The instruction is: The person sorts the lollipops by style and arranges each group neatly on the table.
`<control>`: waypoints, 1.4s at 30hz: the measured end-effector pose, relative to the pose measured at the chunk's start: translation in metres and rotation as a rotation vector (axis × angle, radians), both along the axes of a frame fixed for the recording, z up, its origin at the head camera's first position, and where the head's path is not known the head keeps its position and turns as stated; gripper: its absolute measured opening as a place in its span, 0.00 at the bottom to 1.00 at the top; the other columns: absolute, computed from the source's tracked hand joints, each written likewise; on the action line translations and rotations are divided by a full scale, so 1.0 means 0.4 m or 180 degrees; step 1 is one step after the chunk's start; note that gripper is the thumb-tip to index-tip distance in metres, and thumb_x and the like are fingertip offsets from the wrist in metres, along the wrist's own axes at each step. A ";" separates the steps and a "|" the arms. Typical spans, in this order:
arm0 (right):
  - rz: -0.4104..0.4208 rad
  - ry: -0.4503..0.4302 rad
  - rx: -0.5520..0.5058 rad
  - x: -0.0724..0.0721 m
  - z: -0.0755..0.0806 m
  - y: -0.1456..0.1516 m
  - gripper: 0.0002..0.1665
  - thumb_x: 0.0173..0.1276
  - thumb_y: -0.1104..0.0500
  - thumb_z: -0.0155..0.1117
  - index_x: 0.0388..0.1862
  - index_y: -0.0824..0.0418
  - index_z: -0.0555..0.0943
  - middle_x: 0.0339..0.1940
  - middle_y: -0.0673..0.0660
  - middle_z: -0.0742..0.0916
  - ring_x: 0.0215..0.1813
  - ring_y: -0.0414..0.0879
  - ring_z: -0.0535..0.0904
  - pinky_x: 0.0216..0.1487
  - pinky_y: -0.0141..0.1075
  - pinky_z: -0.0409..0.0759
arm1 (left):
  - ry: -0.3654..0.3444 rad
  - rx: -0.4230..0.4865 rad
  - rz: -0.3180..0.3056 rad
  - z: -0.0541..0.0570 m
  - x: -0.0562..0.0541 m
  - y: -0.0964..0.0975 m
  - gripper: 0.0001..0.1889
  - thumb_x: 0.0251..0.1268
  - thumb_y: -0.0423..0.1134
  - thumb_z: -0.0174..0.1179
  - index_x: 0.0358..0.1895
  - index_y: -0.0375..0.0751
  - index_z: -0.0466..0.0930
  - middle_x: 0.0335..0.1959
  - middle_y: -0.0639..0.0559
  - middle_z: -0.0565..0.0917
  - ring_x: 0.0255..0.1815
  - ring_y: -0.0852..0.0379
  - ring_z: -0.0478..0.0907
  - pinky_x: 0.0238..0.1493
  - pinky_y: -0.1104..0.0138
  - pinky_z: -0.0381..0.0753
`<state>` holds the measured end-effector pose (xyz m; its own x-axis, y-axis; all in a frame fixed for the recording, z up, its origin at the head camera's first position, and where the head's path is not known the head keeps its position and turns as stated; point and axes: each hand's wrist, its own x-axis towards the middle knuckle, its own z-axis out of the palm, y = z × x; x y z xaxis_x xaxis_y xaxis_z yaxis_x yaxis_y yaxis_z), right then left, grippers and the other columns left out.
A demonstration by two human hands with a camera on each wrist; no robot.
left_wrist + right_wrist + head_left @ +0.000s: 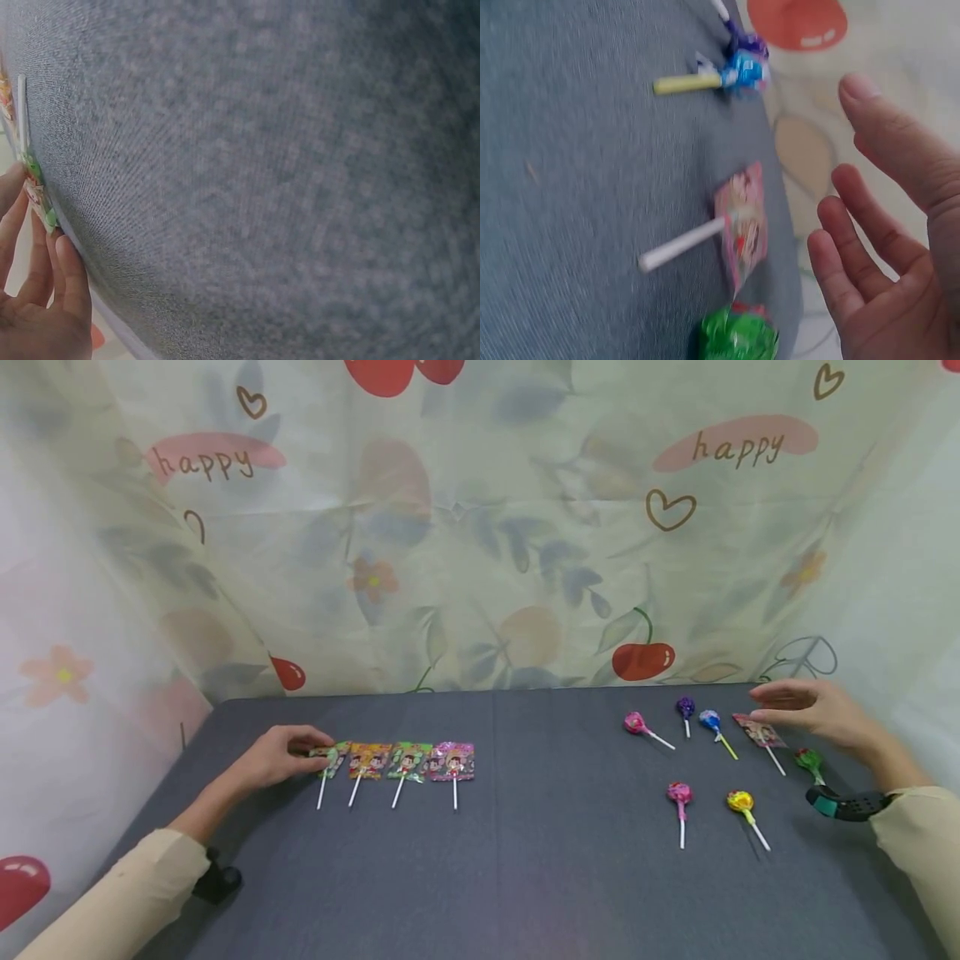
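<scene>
The step in hand looks like lining up the flat-wrapped lollipops: the left hand (276, 757) is at the left end of a row, its fingers (73, 274) nearly closed, with the thumb pinching the green end lollipop (334, 762) by its wrapper. That lollipop lies on the desk (555, 868) just beside the orange lollipop (370, 760), followed by another green lollipop (409, 761) and a pink lollipop (452, 761), sticks toward the person. The right hand (832, 714) hangs over the far right, thumb and fingers (881, 225) well parted, holding nothing; it seems to be reaching for the flat red-pink lollipop (760, 732), which lies between the blue ball lollipop (710, 720) and the green ball lollipop (808, 759). Taking it would call for closing on the thin packet without nudging those neighbours, while the left side needs only a clean release. The row's wrappers are square, glossy and crinkled, on slim white sticks; the purple lollipop (686, 707) and yellow lollipop (740, 801) are round heads in tightly twisted foil-like film, likely to roll if knocked. The desk's covering is matte grey, finely woven in look, and should grip lightly.
</scene>
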<state>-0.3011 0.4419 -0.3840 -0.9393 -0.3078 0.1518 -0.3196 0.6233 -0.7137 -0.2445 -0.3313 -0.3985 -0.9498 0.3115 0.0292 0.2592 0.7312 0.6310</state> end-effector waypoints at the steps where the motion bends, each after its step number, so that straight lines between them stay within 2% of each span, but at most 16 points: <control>1: -0.0002 -0.0018 0.0001 0.000 -0.003 0.008 0.21 0.70 0.64 0.70 0.60 0.66 0.81 0.49 0.39 0.86 0.49 0.31 0.81 0.42 0.28 0.79 | 0.0002 -0.0002 -0.0005 0.000 0.000 0.000 0.16 0.66 0.35 0.70 0.54 0.32 0.84 0.52 0.38 0.83 0.51 0.41 0.81 0.48 0.51 0.79; 6: -0.0008 -0.0150 0.0068 -0.006 -0.022 0.040 0.25 0.69 0.65 0.71 0.63 0.68 0.78 0.53 0.39 0.84 0.51 0.30 0.79 0.43 0.28 0.78 | -0.0010 -0.0008 0.0003 0.000 -0.002 0.001 0.16 0.66 0.35 0.70 0.54 0.33 0.84 0.52 0.38 0.83 0.51 0.41 0.81 0.48 0.51 0.79; 9: -0.0068 -0.0243 0.0292 -0.013 -0.034 0.054 0.30 0.69 0.61 0.73 0.66 0.69 0.77 0.58 0.47 0.83 0.53 0.30 0.77 0.44 0.29 0.78 | -0.0024 0.0013 -0.0004 0.001 -0.004 0.002 0.16 0.66 0.35 0.70 0.54 0.32 0.84 0.52 0.38 0.83 0.51 0.41 0.81 0.49 0.51 0.79; 11: -0.0101 -0.0296 0.0486 -0.018 -0.040 0.058 0.33 0.69 0.57 0.73 0.67 0.69 0.75 0.62 0.56 0.82 0.57 0.39 0.79 0.44 0.31 0.78 | -0.0028 0.0030 -0.0013 0.002 -0.004 0.002 0.16 0.66 0.35 0.70 0.54 0.32 0.84 0.52 0.38 0.83 0.51 0.41 0.81 0.48 0.51 0.79; 13: -0.0108 -0.0370 0.0620 -0.023 -0.044 0.059 0.35 0.69 0.55 0.73 0.69 0.69 0.74 0.66 0.66 0.78 0.61 0.53 0.78 0.50 0.40 0.79 | -0.0018 0.0043 -0.0022 0.003 -0.004 0.003 0.16 0.66 0.35 0.70 0.54 0.32 0.84 0.52 0.38 0.83 0.51 0.41 0.81 0.48 0.51 0.79; 16: -0.0047 -0.0471 0.0694 -0.030 -0.047 0.057 0.38 0.69 0.54 0.72 0.71 0.70 0.71 0.69 0.76 0.72 0.65 0.73 0.70 0.55 0.57 0.76 | -0.0005 0.0034 -0.0018 0.003 -0.002 0.004 0.16 0.66 0.35 0.70 0.54 0.32 0.84 0.52 0.38 0.83 0.51 0.41 0.81 0.49 0.51 0.79; 18: 0.0005 -0.0498 0.0709 -0.035 -0.049 0.054 0.38 0.69 0.54 0.73 0.71 0.70 0.70 0.69 0.77 0.71 0.65 0.75 0.69 0.55 0.65 0.72 | -0.0005 0.0036 -0.0012 0.003 -0.001 0.004 0.16 0.66 0.35 0.70 0.54 0.32 0.84 0.52 0.38 0.83 0.51 0.40 0.81 0.49 0.50 0.79; 24: 0.0058 -0.0461 0.0846 -0.040 -0.048 0.044 0.37 0.65 0.54 0.76 0.68 0.67 0.74 0.66 0.74 0.75 0.59 0.69 0.74 0.49 0.51 0.75 | -0.0006 0.0030 -0.0015 0.001 0.001 0.003 0.16 0.66 0.35 0.70 0.54 0.32 0.84 0.52 0.37 0.83 0.51 0.40 0.81 0.48 0.50 0.80; 30: 0.0108 -0.0462 0.0917 -0.044 -0.046 0.037 0.35 0.64 0.56 0.76 0.65 0.70 0.76 0.62 0.74 0.75 0.54 0.62 0.75 0.46 0.47 0.74 | -0.0034 0.0048 -0.0014 0.001 0.001 0.003 0.16 0.67 0.35 0.69 0.54 0.32 0.84 0.53 0.37 0.82 0.52 0.39 0.80 0.49 0.50 0.80; 35: 0.0067 -0.0490 0.0901 -0.050 -0.050 0.035 0.35 0.64 0.57 0.77 0.64 0.72 0.75 0.57 0.68 0.78 0.49 0.55 0.73 0.43 0.43 0.74 | -0.0020 0.0029 -0.0017 0.001 0.000 0.002 0.16 0.67 0.36 0.70 0.54 0.33 0.84 0.53 0.37 0.82 0.52 0.40 0.80 0.49 0.50 0.79; 38: 0.0047 -0.0487 0.0869 -0.051 -0.052 0.035 0.35 0.64 0.57 0.77 0.64 0.72 0.75 0.57 0.69 0.78 0.50 0.56 0.74 0.42 0.43 0.75 | -0.0002 0.0014 -0.0018 0.001 0.000 0.002 0.16 0.67 0.35 0.70 0.54 0.32 0.84 0.53 0.37 0.82 0.52 0.40 0.80 0.49 0.50 0.79; 42: 0.0049 -0.0401 0.0791 -0.051 -0.055 0.037 0.35 0.64 0.58 0.77 0.64 0.71 0.74 0.61 0.75 0.77 0.54 0.64 0.77 0.43 0.43 0.77 | 0.0006 0.0004 -0.0011 0.000 0.000 -0.001 0.16 0.66 0.36 0.70 0.54 0.32 0.84 0.52 0.37 0.82 0.52 0.39 0.80 0.49 0.49 0.79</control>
